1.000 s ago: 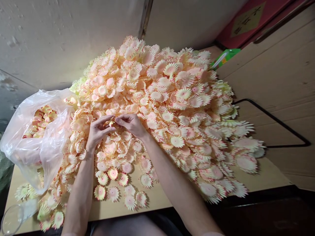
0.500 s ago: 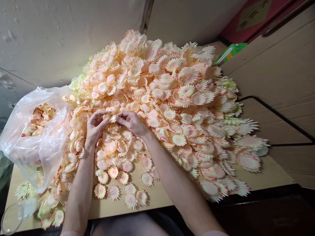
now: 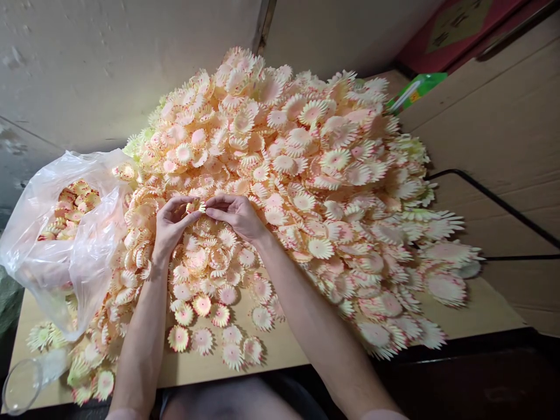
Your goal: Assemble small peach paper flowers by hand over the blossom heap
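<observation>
My left hand [image 3: 172,224] and my right hand [image 3: 234,214] meet in front of the big pile, thumbs and fingers pinched. Between their fingertips is a small cream flower piece [image 3: 195,207] with a toothed edge. Both hands grip it, the left from its left side and the right at its right edge. Behind and around them rises a heap of pale pink and cream petal discs [image 3: 301,140] with fringed rims. Loose discs [image 3: 202,340] lie flat on the table below my wrists.
At the left stands a translucent plastic bag [image 3: 94,251] holding rolled flower pieces [image 3: 74,204]. A clear plastic cup [image 3: 21,385] lies at the table's [image 3: 280,353] front left corner. Cardboard [image 3: 490,128] and a black metal rod [image 3: 507,204] border the right side. A green packet [image 3: 417,90] sits behind.
The fingers of my left hand have shifted slightly right around the flower piece, closer to my right hand. The whole view has tilted a little.
</observation>
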`<control>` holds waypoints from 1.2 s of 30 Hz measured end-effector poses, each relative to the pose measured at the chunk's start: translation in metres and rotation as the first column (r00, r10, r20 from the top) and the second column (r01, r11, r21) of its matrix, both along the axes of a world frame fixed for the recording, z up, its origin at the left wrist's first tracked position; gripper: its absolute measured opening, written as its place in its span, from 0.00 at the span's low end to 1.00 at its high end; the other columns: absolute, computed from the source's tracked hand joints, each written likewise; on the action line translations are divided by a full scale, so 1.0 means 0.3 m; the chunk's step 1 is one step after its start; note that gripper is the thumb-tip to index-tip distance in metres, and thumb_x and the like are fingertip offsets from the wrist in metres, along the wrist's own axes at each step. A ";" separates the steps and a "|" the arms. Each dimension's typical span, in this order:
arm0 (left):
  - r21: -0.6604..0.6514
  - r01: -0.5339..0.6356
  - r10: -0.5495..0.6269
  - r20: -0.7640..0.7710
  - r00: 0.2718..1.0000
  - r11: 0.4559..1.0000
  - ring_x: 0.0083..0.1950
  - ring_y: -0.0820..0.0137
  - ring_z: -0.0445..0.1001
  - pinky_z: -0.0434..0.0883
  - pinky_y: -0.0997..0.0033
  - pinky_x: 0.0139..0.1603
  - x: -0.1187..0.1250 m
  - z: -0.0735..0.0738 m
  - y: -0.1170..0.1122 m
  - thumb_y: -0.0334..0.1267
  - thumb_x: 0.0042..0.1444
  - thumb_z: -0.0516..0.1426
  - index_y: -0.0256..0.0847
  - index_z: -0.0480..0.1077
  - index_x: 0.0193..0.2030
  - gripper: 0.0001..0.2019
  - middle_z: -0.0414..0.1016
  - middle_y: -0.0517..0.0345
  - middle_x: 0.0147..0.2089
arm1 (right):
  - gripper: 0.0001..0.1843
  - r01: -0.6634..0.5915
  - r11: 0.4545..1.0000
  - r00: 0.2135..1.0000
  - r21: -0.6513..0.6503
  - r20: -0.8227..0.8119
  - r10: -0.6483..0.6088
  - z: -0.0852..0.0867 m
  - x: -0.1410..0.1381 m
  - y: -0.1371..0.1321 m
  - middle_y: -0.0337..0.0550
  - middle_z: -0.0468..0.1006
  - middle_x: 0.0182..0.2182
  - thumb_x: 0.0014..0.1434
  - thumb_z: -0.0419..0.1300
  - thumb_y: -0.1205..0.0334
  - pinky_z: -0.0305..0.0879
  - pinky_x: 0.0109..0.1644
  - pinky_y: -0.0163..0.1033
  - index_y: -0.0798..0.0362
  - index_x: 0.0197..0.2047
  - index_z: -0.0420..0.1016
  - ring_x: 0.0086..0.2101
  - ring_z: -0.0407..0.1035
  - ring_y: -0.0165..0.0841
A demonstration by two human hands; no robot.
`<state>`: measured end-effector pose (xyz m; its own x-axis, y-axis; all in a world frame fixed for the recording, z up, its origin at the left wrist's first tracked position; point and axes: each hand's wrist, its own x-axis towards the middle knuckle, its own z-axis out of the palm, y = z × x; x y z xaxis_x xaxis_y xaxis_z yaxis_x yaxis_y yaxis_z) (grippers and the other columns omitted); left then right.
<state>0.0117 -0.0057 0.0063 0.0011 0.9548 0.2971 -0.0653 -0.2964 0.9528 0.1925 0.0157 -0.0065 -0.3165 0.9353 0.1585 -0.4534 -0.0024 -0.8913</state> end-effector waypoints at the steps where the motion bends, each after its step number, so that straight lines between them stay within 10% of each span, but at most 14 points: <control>1: 0.001 0.005 -0.005 0.003 1.000 1.000 0.52 0.68 0.77 0.74 0.71 0.54 0.000 0.001 -0.001 0.35 0.44 0.72 0.40 0.76 0.42 0.18 0.78 0.53 0.49 | 0.16 0.002 1.000 1.000 0.008 -0.002 -0.002 0.000 0.001 0.000 0.42 0.80 0.34 0.43 0.75 0.59 0.72 0.44 0.34 0.55 0.35 0.81 0.35 0.73 0.28; 36: -0.013 -0.024 0.022 -0.082 0.996 1.000 0.50 0.68 0.78 0.75 0.70 0.53 0.010 0.006 -0.002 0.39 0.44 0.72 0.41 0.78 0.43 0.18 0.79 0.53 0.49 | 0.17 -0.005 1.000 1.000 -0.002 -0.014 0.005 0.002 0.012 -0.007 0.40 0.79 0.33 0.41 0.76 0.62 0.71 0.42 0.32 0.56 0.33 0.76 0.35 0.73 0.27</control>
